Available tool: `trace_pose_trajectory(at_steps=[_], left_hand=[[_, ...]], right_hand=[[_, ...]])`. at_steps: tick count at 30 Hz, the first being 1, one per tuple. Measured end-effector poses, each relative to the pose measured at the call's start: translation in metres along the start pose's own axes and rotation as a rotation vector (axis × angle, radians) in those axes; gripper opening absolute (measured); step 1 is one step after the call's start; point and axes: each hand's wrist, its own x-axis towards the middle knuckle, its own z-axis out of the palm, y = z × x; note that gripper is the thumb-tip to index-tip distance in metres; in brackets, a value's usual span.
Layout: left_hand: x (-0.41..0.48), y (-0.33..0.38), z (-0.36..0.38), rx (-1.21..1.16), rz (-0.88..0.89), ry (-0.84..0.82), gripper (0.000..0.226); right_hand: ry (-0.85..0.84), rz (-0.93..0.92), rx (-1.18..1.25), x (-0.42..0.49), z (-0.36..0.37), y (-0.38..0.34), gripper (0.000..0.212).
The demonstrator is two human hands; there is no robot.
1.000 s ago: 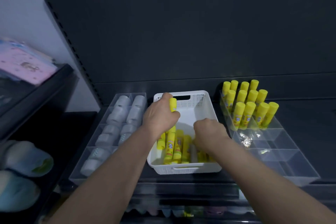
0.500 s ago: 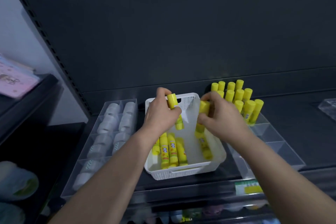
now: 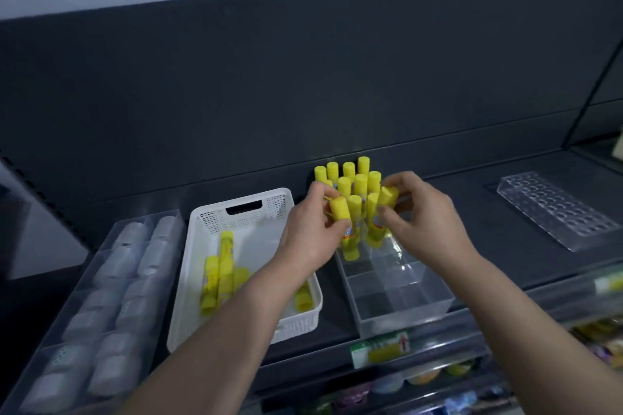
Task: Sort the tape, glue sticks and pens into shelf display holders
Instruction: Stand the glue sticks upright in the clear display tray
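My left hand (image 3: 312, 229) grips a yellow glue stick (image 3: 344, 227) upright over the back of the clear divided holder (image 3: 397, 293). My right hand (image 3: 421, 212) grips a second glue stick (image 3: 382, 212), tilted, just right of it. Behind both hands, several glue sticks (image 3: 354, 178) stand upright in the holder's rear compartments. The white basket (image 3: 205, 246) to the left holds several more glue sticks (image 3: 219, 276) lying flat. A clear tray with several rolls of tape (image 3: 111, 307) sits at far left.
A clear acrylic rack with round holes (image 3: 556, 212) lies on the shelf at right. The dark back panel rises behind everything. A price label (image 3: 379, 349) is fixed to the shelf's front edge, with packaged goods on the shelf below.
Both hands have lifted a glue stick out of the white basket and carried it right, over the clear holder. The view has swung right as well.
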Motion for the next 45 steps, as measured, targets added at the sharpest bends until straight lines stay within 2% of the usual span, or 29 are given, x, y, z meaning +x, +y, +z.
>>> trace_pose_trajectory(at_steps=[8, 13, 18, 23, 28, 34, 36, 39, 42, 45], left_hand=[[-0.012, -0.011, 0.02, 0.209, -0.01, -0.069, 0.031], [-0.012, -0.005, 0.017, 0.211, -0.031, -0.096, 0.035], [-0.01, 0.0, 0.002, 0.011, -0.148, 0.036, 0.032], [-0.01, -0.004, -0.012, 0.077, -0.169, 0.142, 0.018], [-0.01, -0.016, -0.021, 0.146, -0.228, 0.169, 0.012], [-0.014, -0.039, -0.049, 0.196, -0.304, 0.24, 0.014], [-0.017, -0.049, -0.058, 0.216, -0.324, 0.23, 0.015], [-0.025, -0.063, -0.068, 0.241, -0.361, 0.187, 0.015], [-0.032, -0.072, -0.078, 0.347, -0.427, 0.111, 0.016], [-0.038, -0.08, -0.085, 0.521, -0.47, -0.05, 0.016]], right_hand=[[-0.136, -0.153, -0.003, 0.003, 0.008, 0.018, 0.031], [-0.203, -0.205, -0.162, 0.002, 0.014, 0.022, 0.034], [-0.27, -0.236, -0.241, 0.001, 0.023, 0.024, 0.034], [-0.357, -0.212, -0.304, -0.004, 0.028, 0.028, 0.036], [-0.277, -0.241, -0.348, -0.005, 0.023, 0.022, 0.048], [-0.002, -0.431, -0.275, -0.007, 0.027, -0.006, 0.03], [0.039, -0.481, -0.251, -0.009, 0.034, -0.021, 0.026], [0.003, -0.503, -0.23, -0.014, 0.049, -0.038, 0.021], [-0.11, -0.477, -0.26, -0.021, 0.065, -0.043, 0.019], [-0.244, -0.429, -0.323, -0.029, 0.077, -0.045, 0.024]])
